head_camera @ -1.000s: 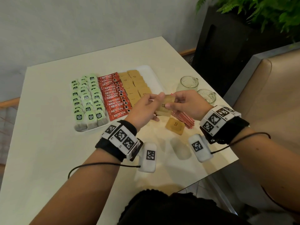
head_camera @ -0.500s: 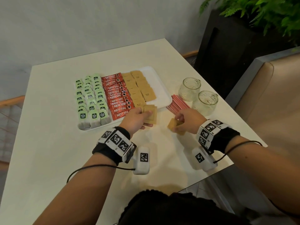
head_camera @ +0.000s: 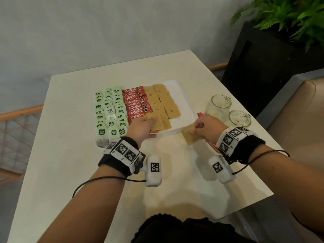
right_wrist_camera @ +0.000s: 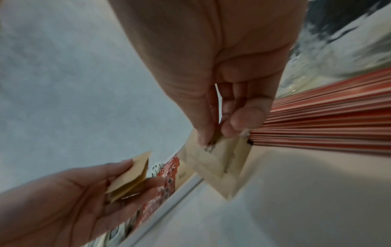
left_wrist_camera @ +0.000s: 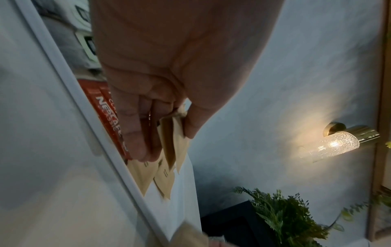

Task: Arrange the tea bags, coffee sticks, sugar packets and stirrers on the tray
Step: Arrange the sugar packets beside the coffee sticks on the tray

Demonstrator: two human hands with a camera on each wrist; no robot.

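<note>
At frame centre, a few sugar packets [head_camera: 154,120] are being pinched by the left hand [head_camera: 142,128], now carried over the tray [head_camera: 185,118]; right of it, remaining packets [head_camera: 190,135] are being pinched off the tabletop [head_camera: 61,137] by the right hand [head_camera: 205,128], so the sugar row is nearing completion.

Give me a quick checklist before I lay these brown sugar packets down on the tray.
1. Left hand holds sugar packets firmly: ok.
2. It is over the tray, at the near end of the sugar row: ok.
3. Bare tray right of the sugar: ok.
4. Right hand pinches another packet: ok.
5. That packet on the tray: not ok, it is over the table.
6. Stirrers on the tray: not ok.
</note>
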